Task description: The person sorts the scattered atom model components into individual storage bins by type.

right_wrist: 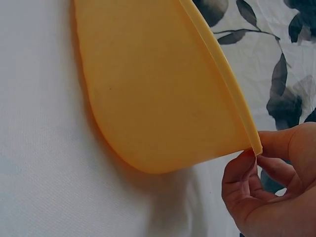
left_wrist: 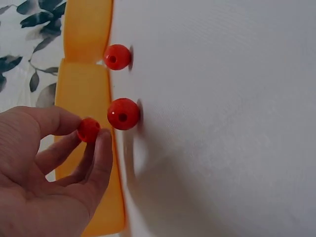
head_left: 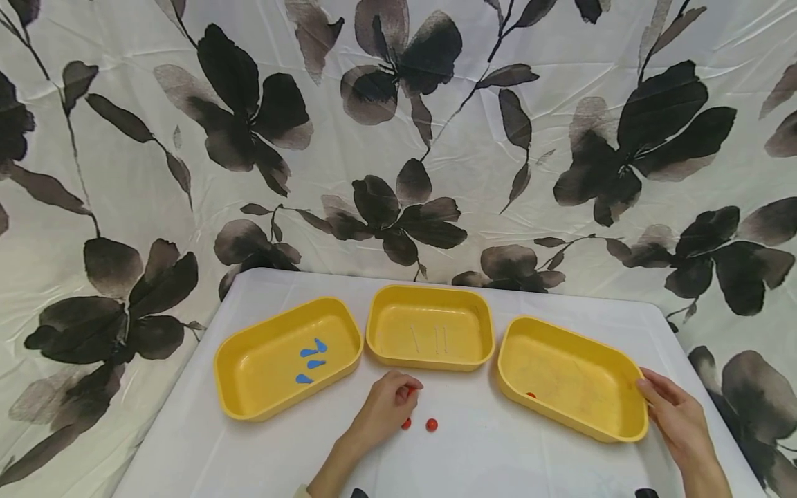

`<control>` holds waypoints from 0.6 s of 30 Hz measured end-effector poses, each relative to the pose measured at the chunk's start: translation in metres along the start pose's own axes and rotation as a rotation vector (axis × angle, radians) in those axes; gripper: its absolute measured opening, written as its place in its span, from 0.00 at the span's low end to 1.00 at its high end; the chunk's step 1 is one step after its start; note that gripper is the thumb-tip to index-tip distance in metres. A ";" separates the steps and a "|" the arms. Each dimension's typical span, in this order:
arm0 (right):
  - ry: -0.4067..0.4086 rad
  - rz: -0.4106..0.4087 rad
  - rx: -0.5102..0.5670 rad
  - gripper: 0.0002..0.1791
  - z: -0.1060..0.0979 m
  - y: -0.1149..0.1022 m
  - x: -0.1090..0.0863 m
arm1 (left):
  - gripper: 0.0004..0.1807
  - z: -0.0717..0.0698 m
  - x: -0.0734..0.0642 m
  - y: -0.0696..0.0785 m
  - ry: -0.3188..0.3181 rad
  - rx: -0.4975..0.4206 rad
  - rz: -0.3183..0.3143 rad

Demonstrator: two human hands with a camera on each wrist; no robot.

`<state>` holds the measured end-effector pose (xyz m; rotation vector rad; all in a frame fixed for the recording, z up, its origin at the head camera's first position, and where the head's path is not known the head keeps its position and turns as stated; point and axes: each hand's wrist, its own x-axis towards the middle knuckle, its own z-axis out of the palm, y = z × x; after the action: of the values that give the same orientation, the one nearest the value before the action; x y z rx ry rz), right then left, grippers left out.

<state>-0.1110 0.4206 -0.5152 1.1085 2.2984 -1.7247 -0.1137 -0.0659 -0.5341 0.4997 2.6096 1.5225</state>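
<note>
My left hand [head_left: 382, 409] pinches a small red bead [left_wrist: 89, 130] between thumb and fingertips, just above the table. Two more red beads, one nearer [left_wrist: 124, 114] and one farther [left_wrist: 117, 57] in the left wrist view, lie on the white cloth beside that hand. At the right, my right hand [head_left: 680, 417] grips the rim of a yellow tray [head_left: 575, 335] at its outer end, thumb and fingers on the edge. Inside this tray a bit of red [head_left: 531, 395] shows near the front wall, mostly hidden by it.
The left yellow tray [head_left: 249, 404] holds several blue drop-shaped pieces [head_left: 316, 364]. In the middle yellow tray [head_left: 429, 294] lie 3 thin pale sticks [head_left: 436, 339]. A white cloth covers the table [head_left: 492, 456]; a floral curtain [head_left: 486, 187] hangs behind it.
</note>
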 end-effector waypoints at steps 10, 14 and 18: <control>0.012 -0.026 -0.055 0.38 0.002 -0.003 -0.001 | 0.06 0.009 0.009 0.010 0.042 -0.055 0.007; 0.018 -0.026 -0.055 0.38 0.001 -0.001 -0.001 | 0.06 0.011 0.012 0.016 0.059 -0.072 0.030; 0.023 -0.029 -0.062 0.38 0.001 -0.001 -0.002 | 0.05 0.014 0.016 0.022 0.063 -0.094 0.036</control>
<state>-0.1107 0.4190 -0.5139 1.0959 2.3758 -1.6458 -0.1202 -0.0397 -0.5206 0.5006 2.5730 1.6899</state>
